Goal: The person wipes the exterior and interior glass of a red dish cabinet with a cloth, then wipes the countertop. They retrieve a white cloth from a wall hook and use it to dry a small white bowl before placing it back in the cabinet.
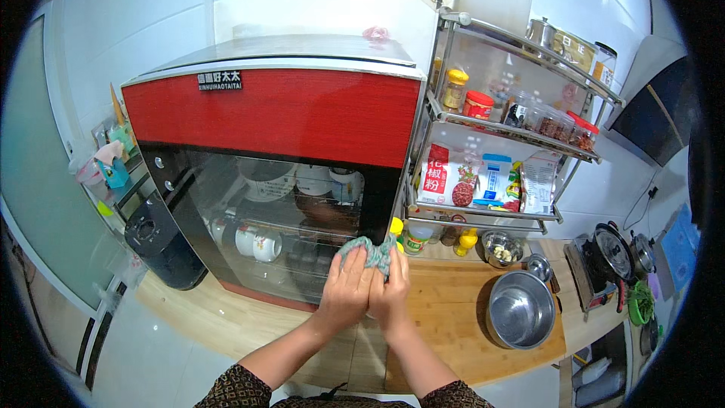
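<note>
Both my hands press a green-and-white cloth point(367, 255) to the lower right of the glass door of a red and black dish cabinet point(272, 113). My left hand point(346, 283) lies with its fingers over the cloth, and my right hand point(391, 286) grips the cloth's right side, the two hands touching. Behind the glass, white bowls or cups with a flower pattern point(257, 242) rest on a wire rack. A wooden cutting board point(447, 317) lies to the right of my hands, with a steel pot point(521, 310) on it.
A steel wall rack point(510, 133) with jars and seasoning bags hangs right of the cabinet. Below it stand bottles and a bowl of garlic cloves point(502, 250). A black appliance point(161, 241) stands at the left. A gas stove point(589, 277) with a lidded pan is at the right.
</note>
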`<state>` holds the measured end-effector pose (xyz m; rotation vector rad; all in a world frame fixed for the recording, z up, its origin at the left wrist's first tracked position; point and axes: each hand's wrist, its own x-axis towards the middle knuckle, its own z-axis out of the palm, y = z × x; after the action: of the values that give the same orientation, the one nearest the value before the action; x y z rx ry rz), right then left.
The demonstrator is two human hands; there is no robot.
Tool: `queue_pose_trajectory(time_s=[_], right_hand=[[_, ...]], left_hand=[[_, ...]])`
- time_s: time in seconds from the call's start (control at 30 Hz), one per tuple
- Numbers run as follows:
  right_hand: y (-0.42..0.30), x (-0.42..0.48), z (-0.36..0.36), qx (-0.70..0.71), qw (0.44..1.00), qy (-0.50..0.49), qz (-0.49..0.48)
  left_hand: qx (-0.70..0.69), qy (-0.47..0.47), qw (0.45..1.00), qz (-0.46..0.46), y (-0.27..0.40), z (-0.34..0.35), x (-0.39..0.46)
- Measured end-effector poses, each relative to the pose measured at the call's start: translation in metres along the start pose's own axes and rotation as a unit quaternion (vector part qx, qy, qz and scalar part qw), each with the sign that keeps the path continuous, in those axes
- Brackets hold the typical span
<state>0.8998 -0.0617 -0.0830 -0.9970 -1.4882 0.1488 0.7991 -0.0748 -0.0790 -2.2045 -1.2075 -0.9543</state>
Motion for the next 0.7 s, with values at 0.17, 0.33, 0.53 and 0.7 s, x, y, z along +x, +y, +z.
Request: queue_pose_trajectory(time_s=[0.17, 0.33, 0.53, 0.7], right_hand=[[0.043, -0.075, 0.018, -0.050, 0.993, -0.084, 0.066], [0.091, -0.133, 0.027, -0.004, 0.967, -0.165, 0.197], [0.123, -0.170, 0.041, 0.106, 0.916, -0.210, 0.324], [0.159, -0.200, 0.058, 0.134, 0.929, -0.210, 0.273]], left_hand=[[-0.013, -0.114, 0.993, -0.010, -0.001, 0.036, -0.075], [-0.058, -0.163, 0.985, -0.003, 0.007, 0.070, -0.123], [-0.090, -0.249, 0.964, -0.006, 0.006, 0.089, -0.157], [-0.095, -0.270, 0.958, -0.020, 0.009, 0.102, -0.177]])
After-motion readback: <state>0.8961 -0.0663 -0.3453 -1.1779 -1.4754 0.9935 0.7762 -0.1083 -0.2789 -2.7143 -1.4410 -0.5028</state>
